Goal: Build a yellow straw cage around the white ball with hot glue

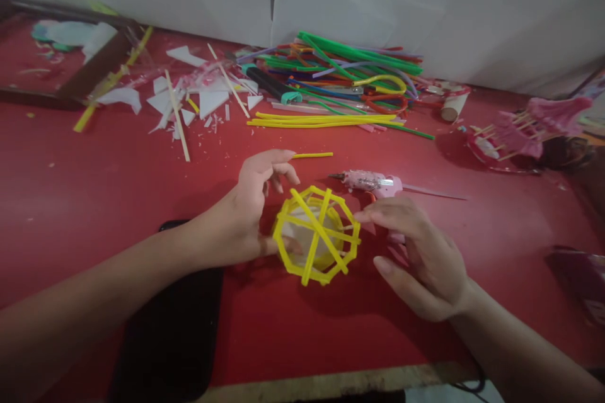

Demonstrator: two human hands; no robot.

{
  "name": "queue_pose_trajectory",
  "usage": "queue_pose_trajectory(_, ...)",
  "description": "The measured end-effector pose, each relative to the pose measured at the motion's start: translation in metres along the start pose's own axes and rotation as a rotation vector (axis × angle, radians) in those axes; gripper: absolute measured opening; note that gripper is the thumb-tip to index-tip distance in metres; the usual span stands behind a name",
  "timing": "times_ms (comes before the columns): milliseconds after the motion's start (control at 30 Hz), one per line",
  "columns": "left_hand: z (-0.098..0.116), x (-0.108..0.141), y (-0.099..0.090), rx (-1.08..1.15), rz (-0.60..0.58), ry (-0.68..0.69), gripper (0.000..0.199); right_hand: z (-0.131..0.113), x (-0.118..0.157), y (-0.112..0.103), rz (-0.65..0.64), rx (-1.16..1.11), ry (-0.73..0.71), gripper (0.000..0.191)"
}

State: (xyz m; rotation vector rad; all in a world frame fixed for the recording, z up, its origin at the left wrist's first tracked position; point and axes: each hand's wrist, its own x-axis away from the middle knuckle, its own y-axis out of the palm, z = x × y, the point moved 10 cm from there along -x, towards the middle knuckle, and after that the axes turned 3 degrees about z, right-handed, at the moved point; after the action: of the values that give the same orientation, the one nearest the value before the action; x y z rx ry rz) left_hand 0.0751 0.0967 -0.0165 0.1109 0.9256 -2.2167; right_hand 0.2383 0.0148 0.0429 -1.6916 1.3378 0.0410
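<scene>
A round, cage-like frame of yellow sticks point(312, 264), with crossed spokes on top and pale uprights, sits in front of me. Something whitish shows inside it. My left hand point(255, 201) is at its left side; the thumb reaches in behind the spokes, while the other fingers curve apart above the rim. My right hand point(420, 252) is open at the right, index fingertip at or very near the rim and thumb held away. Beyond the frame lies a pink glue gun point(373, 184), its handle partly hidden by my right hand. A short yellow stick point(314, 155) lies behind my left fingertips.
Several yellow stems point(326, 120) lie before a pile of coloured stems point(340, 66) and a black-and-teal cutter point(271, 83). White scraps point(212, 101) and wooden sticks litter the back left. A black phone point(174, 334) lies under my left forearm. A pink model point(524, 132) stands right.
</scene>
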Motion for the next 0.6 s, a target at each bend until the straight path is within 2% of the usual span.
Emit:
queue_pose_trajectory(67,-0.011,0.002,-0.021,-0.05,0.221,-0.146,0.091,-0.004,0.0,-0.002,0.001,-0.029,-0.032,0.056)
queue_pose_trajectory(100,-0.013,0.004,-0.027,-0.019,0.289,-0.189,0.09,-0.007,0.0,-0.002,-0.014,-0.051,-0.047,0.055)
queue_pose_trajectory(167,-0.016,0.007,-0.031,0.08,0.34,-0.267,0.085,-0.013,-0.001,0.0,-0.053,-0.093,-0.073,0.054)
queue_pose_trajectory(300,-0.019,0.006,-0.026,0.246,0.302,-0.335,0.081,-0.016,-0.001,-0.003,-0.016,-0.056,-0.094,0.055)
queue_pose_trajectory(467,-0.012,0.001,-0.025,0.214,0.246,-0.261,0.047,-0.01,0.004,0.001,0.031,0.08,-0.07,0.061)
queue_pose_trajectory(600,-0.004,0.002,-0.03,0.272,0.235,-0.205,0.041,-0.014,0.004,0.002,0.042,0.094,-0.099,0.06)
